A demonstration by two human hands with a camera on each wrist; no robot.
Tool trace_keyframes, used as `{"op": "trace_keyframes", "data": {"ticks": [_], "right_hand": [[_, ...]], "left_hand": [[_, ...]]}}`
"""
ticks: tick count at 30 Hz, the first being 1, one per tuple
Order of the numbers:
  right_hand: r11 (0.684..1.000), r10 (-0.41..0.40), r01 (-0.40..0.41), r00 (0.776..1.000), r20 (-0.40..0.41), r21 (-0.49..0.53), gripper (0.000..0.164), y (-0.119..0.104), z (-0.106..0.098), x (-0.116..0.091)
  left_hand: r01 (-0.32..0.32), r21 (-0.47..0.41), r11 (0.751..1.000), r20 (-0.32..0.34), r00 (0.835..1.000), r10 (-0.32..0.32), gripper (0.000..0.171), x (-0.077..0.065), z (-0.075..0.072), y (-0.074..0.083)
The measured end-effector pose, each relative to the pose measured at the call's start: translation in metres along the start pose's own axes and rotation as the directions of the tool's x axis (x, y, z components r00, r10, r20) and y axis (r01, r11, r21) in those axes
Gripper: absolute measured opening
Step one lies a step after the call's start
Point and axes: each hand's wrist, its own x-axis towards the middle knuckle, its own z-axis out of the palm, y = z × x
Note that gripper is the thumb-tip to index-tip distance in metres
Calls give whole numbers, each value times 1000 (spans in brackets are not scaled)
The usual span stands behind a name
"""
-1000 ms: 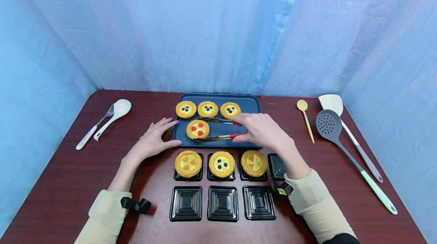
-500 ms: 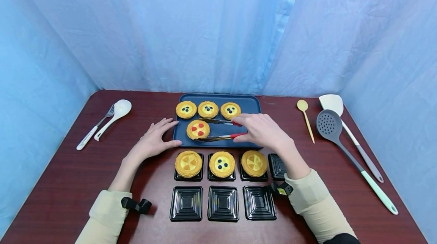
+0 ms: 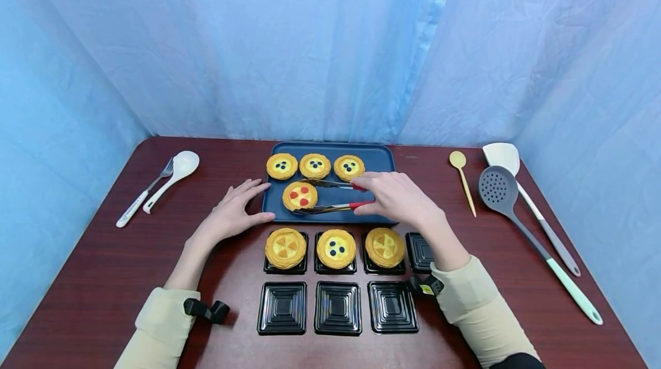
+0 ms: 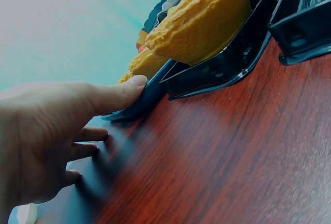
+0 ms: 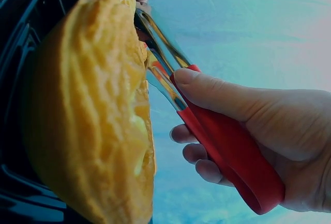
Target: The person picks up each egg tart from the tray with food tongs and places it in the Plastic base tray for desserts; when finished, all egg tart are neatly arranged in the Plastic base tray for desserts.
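gripping red-handled tongs (image 5: 230,144) between thumb and fingers of the right hand (image 3: 399,197), with metal arms parted around the red-topped tart (image 3: 299,196) on the blue tray (image 3: 379,156), just in front of three dark-dotted tarts (image 3: 315,166). holding the left hand (image 3: 232,211) spread, with thumb and fingertips at the tray's left end. showing, nearer the body, a row of three more tarts (image 3: 335,249) on black square bases (image 3: 338,308), orange-topped at either end and dark-dotted in the middle.
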Motion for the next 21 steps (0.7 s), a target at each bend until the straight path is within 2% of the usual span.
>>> {"op": "trace_keyframes", "data": {"ticks": [21], "right_hand": [[1000, 3, -3, 1000, 0, 8, 60, 1, -1, 0]], "left_hand": [[-18, 12, 1000, -21, 1000, 19, 80, -1, 0, 0]]}}
